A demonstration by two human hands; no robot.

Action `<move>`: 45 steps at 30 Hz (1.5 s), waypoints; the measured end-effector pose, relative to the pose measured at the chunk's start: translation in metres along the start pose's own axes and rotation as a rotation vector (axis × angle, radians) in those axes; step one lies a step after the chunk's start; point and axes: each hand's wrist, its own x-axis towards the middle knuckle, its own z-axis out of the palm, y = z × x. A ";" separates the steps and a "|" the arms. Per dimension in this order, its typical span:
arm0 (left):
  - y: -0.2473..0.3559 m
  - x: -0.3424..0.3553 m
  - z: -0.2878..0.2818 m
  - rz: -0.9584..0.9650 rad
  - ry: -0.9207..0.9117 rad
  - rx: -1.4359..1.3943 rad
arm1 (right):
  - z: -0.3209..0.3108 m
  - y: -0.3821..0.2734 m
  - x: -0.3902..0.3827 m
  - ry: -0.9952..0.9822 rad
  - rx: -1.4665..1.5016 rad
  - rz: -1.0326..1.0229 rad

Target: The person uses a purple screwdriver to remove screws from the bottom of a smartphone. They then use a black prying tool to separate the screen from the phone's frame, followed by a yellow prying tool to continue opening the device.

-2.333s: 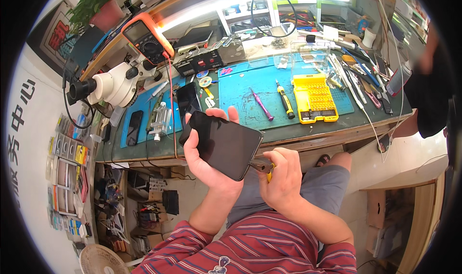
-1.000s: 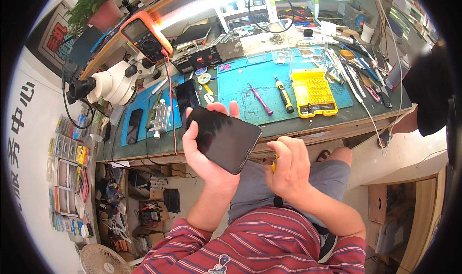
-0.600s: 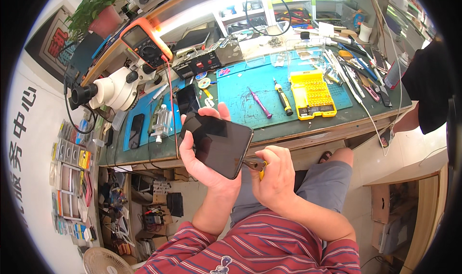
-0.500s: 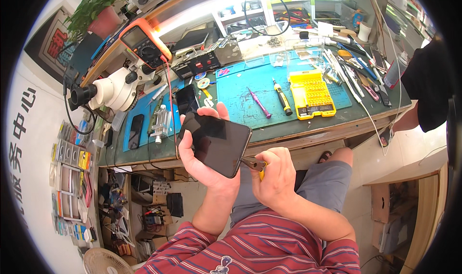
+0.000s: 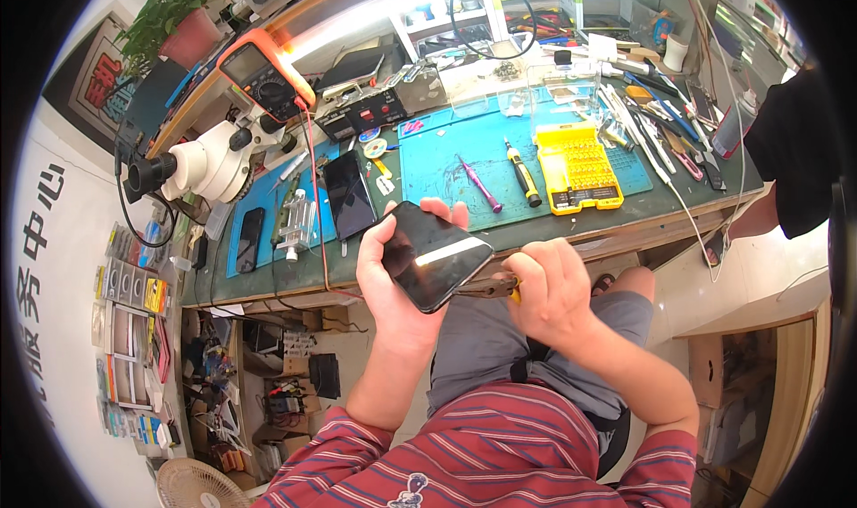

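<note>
A black smartphone (image 5: 428, 262) is gripped in my left hand (image 5: 393, 303), its glossy screen up and a bright streak of light reflected across it. My right hand (image 5: 555, 292) is closed round the yellow handles of a pair of pliers (image 5: 486, 288). The dark jaws of the pliers reach the phone's lower right edge; whether they bite on anything there is hidden. Both hands are held in front of the bench edge, above my lap. On the bench just beyond lies another dark phone (image 5: 349, 195), and further left a smaller phone (image 5: 251, 240) rests on a blue mat.
On the large blue mat (image 5: 428, 173) lie a purple screwdriver (image 5: 480, 185), a yellow-black screwdriver (image 5: 522, 173) and an open yellow bit case (image 5: 578, 170). A white microscope (image 5: 201, 169) and an orange multimeter (image 5: 266, 75) stand left. Several tools crowd the right side. Someone in dark clothing (image 5: 786, 151) stands there.
Both hands have shifted right, with the phone and the pliers. The phone has tilted, so a bright reflection now crosses its screen. More of the second phone on the bench is uncovered.
</note>
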 end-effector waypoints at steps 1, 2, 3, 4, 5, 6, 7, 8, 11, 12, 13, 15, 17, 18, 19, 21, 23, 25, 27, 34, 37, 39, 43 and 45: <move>0.002 -0.004 0.002 -0.028 -0.003 -0.015 | 0.003 -0.007 0.001 0.005 0.013 0.056; 0.000 -0.002 0.002 0.043 -0.023 -0.037 | 0.004 -0.014 0.000 0.010 0.026 0.112; -0.002 -0.001 0.000 0.118 -0.042 -0.055 | 0.007 -0.020 -0.006 -0.009 0.048 0.161; -0.004 0.000 0.000 0.192 -0.061 -0.074 | 0.010 -0.025 -0.007 0.002 0.070 0.194; -0.004 -0.002 0.002 0.242 -0.059 -0.109 | 0.012 -0.031 -0.007 0.013 0.092 0.227; -0.005 -0.002 0.002 0.262 -0.082 -0.112 | 0.014 -0.036 -0.008 0.024 0.113 0.264; -0.005 -0.002 0.002 0.282 -0.106 -0.114 | 0.015 -0.040 -0.010 0.017 0.171 0.287; -0.006 -0.002 0.002 0.303 -0.129 -0.116 | 0.017 -0.044 -0.011 0.022 0.189 0.307; -0.007 -0.001 -0.001 0.318 -0.119 -0.144 | 0.021 -0.054 -0.012 0.046 0.223 0.347; -0.007 0.000 -0.001 0.329 -0.117 -0.148 | 0.022 -0.056 -0.011 0.051 0.229 0.354; -0.007 0.000 -0.001 0.338 -0.117 -0.144 | 0.023 -0.058 -0.011 0.055 0.236 0.360; -0.007 0.000 -0.002 0.355 -0.117 -0.137 | 0.022 -0.059 -0.011 0.055 0.243 0.365; -0.005 0.000 -0.001 0.367 -0.101 -0.116 | 0.020 -0.059 -0.010 0.045 0.245 0.362; -0.004 -0.001 0.001 0.371 -0.093 -0.105 | 0.019 -0.057 -0.010 0.039 0.227 0.326; -0.002 -0.002 0.002 0.296 -0.089 -0.083 | 0.017 -0.051 -0.011 0.034 0.209 0.290; 0.002 -0.003 0.003 0.141 -0.081 -0.039 | 0.014 -0.036 -0.013 0.041 0.138 0.194; 0.003 0.000 0.000 0.019 -0.011 -0.027 | 0.014 -0.017 -0.012 0.086 0.036 0.080; 0.000 0.002 -0.004 -0.018 0.024 -0.053 | 0.012 -0.012 -0.010 0.062 0.008 0.080; -0.002 -0.003 -0.001 0.033 -0.023 -0.032 | 0.011 -0.016 -0.010 0.035 0.041 0.133; -0.007 0.001 -0.005 0.319 -0.201 -0.126 | 0.019 -0.050 -0.017 0.019 0.207 0.334; -0.007 0.001 -0.004 0.382 -0.219 -0.127 | 0.023 -0.059 -0.015 0.043 0.260 0.373; -0.006 0.000 -0.003 0.393 -0.224 -0.125 | 0.024 -0.062 -0.016 0.041 0.277 0.384; -0.001 -0.003 -0.002 0.298 -0.110 -0.082 | 0.021 -0.051 -0.018 0.023 0.228 0.301; 0.004 -0.001 -0.003 0.085 -0.047 -0.028 | 0.021 -0.029 -0.016 0.087 0.099 0.156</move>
